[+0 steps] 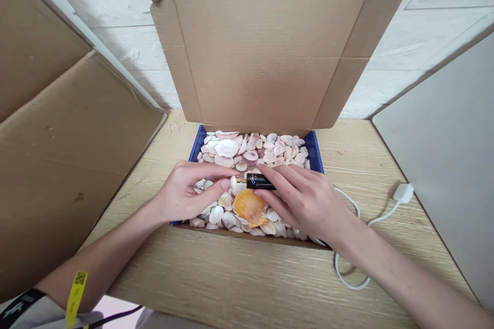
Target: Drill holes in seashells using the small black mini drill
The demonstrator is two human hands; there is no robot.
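My right hand (297, 193) grips a small black rotary drill (259, 181), its brass-coloured chuck (241, 180) pointing left. Between the thumb and fingers of my left hand (196, 187) is a small pale seashell (233, 182), held at the drill's tip. Whether the bit touches or enters the shell is too small to tell. Both hands are over an open cardboard box with blue sides (318, 157), filled with white and pinkish shells (227, 148). Just below the drill lies a large orange scallop shell (249, 206).
The box's cardboard lid (266, 51) stands raised at the back. A white cable (358, 284) with a white USB plug (403, 193) lies on the wooden table (216, 267) at the right. A cardboard panel (69, 154) rises at the left, a pale grey panel (443, 128) at the right.
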